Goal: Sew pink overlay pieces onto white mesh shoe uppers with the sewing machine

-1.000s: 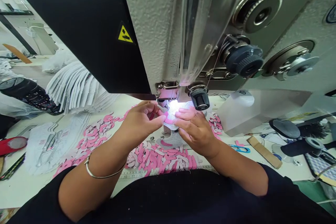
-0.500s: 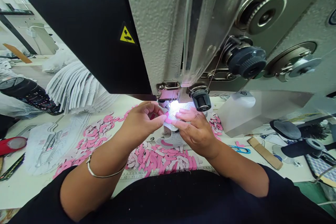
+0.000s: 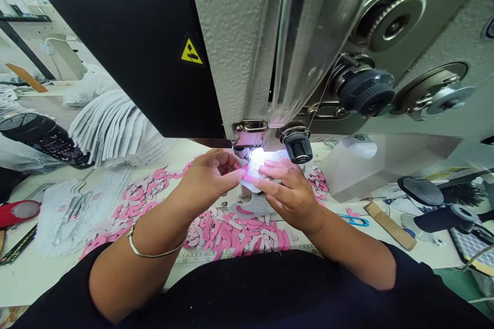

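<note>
Under the lit head of a sewing machine (image 3: 249,133) lies a piece of white textured fabric (image 3: 272,157). My left hand (image 3: 216,172) pinches a small curved pink fabric piece (image 3: 249,177) between thumb and fingers at the cloth's near left edge. My right hand (image 3: 291,190) rests on the cloth from the right, fingers stretched out, its index fingertip touching the pink piece's right end. The needle area is partly lost in glare. Just below, more grey-white cloth (image 3: 257,204) shows with a pink curved patch (image 3: 244,210) on it.
Loose pink and white curved pieces (image 3: 235,234) lie in front of the machine and leftward. A fanned stack of white fabric (image 3: 111,128) stands at left. Blue thread snips (image 3: 354,220) and a brown strip (image 3: 389,226) lie at right. The machine head hangs low above my hands.
Both hands stay almost in place; the right fingers shift very slightly at the pink piece. The whole view has moved a little.
</note>
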